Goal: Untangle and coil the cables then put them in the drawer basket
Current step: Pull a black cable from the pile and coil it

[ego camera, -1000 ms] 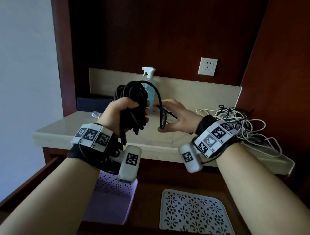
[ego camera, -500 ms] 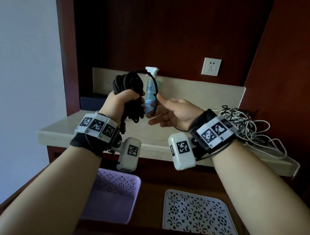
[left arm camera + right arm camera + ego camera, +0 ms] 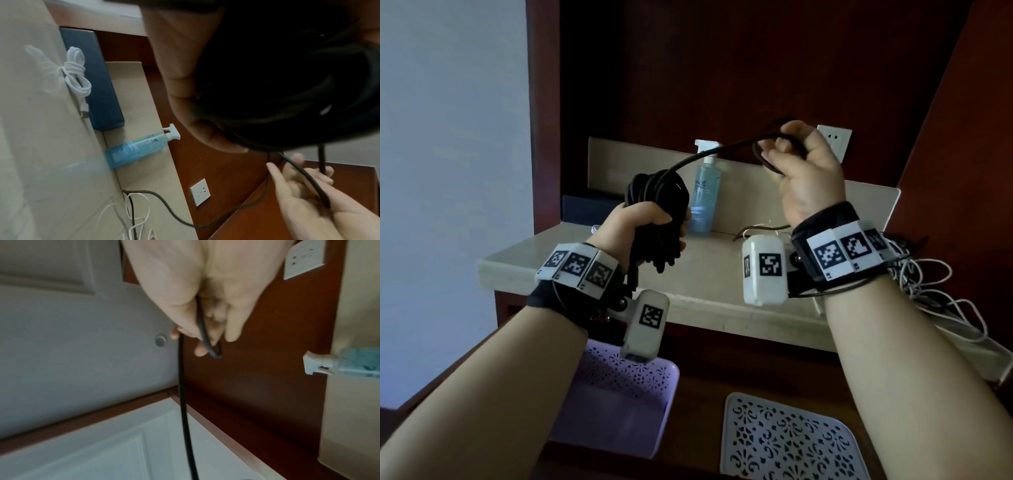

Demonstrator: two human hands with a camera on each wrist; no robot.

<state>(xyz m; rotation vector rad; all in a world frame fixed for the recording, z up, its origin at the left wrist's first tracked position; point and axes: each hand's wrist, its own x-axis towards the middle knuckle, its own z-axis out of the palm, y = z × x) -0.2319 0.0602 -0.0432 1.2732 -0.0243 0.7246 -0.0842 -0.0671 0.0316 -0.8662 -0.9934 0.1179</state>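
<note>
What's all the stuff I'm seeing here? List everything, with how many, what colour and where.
black cable: one, black, bundle gripped by the left hand, loose end running up to the right hand
tangled cables: several, mostly white, heaped on the counter's right end
coiled cable: one, white, on the counter beside the blue box
blue box: one, dark blue, counter's back left
spray bottle: one, clear blue with white nozzle, standing against the backsplash
socket: one, white, on the wooden wall
counter: one, beige
purple basket: one, in the drawer, left
white basket: one, in the drawer, right
left hand: grips the bundle
right hand: raised, pinches the cable's end
</note>
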